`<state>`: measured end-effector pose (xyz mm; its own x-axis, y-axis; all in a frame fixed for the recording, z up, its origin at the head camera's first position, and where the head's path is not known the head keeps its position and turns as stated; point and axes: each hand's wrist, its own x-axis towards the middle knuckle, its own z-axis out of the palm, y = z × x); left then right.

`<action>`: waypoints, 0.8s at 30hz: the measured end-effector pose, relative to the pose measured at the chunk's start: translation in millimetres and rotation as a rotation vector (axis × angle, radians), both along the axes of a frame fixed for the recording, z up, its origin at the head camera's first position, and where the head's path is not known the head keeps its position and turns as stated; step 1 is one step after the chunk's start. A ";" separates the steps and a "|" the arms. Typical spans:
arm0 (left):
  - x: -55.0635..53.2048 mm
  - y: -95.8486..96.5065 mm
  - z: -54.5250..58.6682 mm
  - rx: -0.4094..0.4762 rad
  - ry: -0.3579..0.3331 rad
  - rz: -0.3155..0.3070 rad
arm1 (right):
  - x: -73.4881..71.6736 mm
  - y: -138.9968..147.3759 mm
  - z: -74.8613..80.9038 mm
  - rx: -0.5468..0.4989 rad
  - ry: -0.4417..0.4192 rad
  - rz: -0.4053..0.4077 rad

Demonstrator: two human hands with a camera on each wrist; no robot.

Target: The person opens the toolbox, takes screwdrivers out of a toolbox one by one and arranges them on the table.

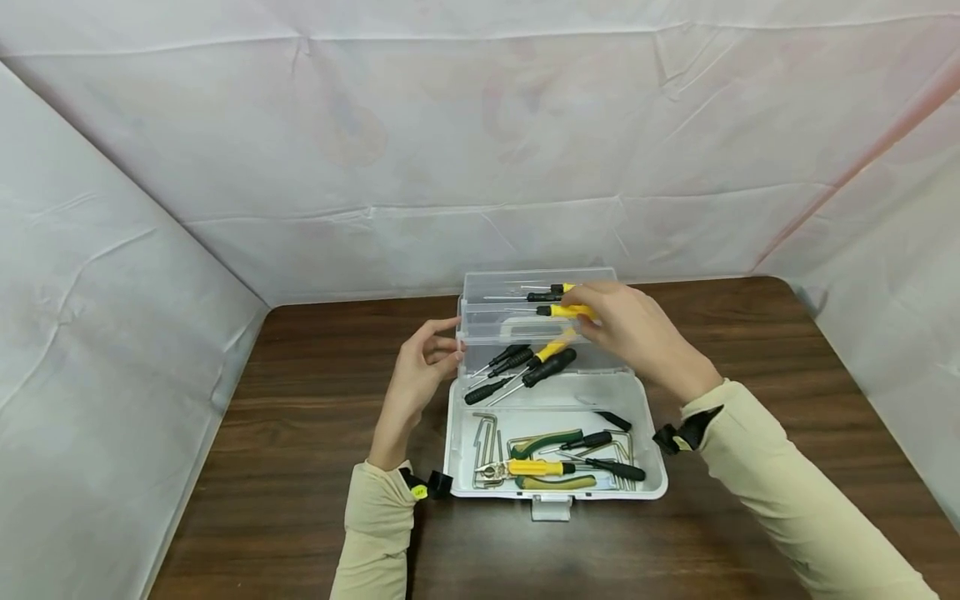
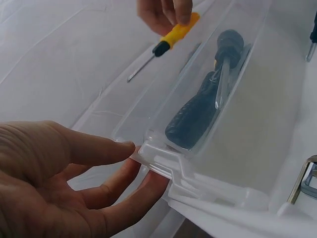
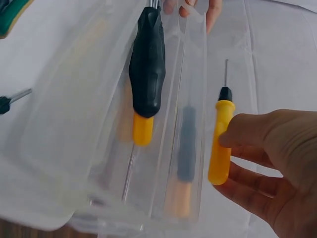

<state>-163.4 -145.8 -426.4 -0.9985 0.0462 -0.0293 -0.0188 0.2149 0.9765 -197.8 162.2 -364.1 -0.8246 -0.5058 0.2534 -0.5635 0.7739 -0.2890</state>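
Note:
Between the thumb and fingers of my right hand (image 1: 626,325) is a yellow-handled screwdriver (image 3: 221,141) with a black collar and thin shaft. It is held beside the upper clear tray in the right wrist view, shaft pointing away from the palm. My left hand (image 1: 420,367) pinches the end of the clear plastic tray (image 2: 158,161), thumb on one side and fingers beneath. Black-handled screwdrivers (image 1: 551,367) and another yellow-handled one (image 1: 557,345) lie in the lower clear tray. Both trays belong to a white toolbox (image 1: 457,433) standing unfolded.
In the toolbox base lie yellow-handled pliers (image 1: 536,468), green-handled pliers (image 1: 555,442), several hex keys (image 1: 487,433) and black screwdrivers (image 1: 622,470). A latch (image 1: 551,509) hangs at the front. White cloth (image 1: 480,150) walls surround the brown wooden table (image 1: 315,400).

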 end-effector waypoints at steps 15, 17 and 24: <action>2.3 2.7 1.0 0.023 -0.019 -0.026 | 25.5 57.8 -5.7 -0.122 0.117 -0.130; 2.7 3.0 1.0 0.024 -0.022 -0.027 | 28.7 65.5 -6.6 -0.120 0.125 -0.148; 2.7 3.5 1.4 0.025 -0.025 -0.023 | 40.9 85.7 -11.3 -0.101 0.124 -0.197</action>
<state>-160.6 -142.3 -425.0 -0.9961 0.0705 -0.0525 -0.0381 0.1910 0.9809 -156.9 247.9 -375.4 -0.8642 -0.3051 0.4001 -0.4406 0.8430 -0.3087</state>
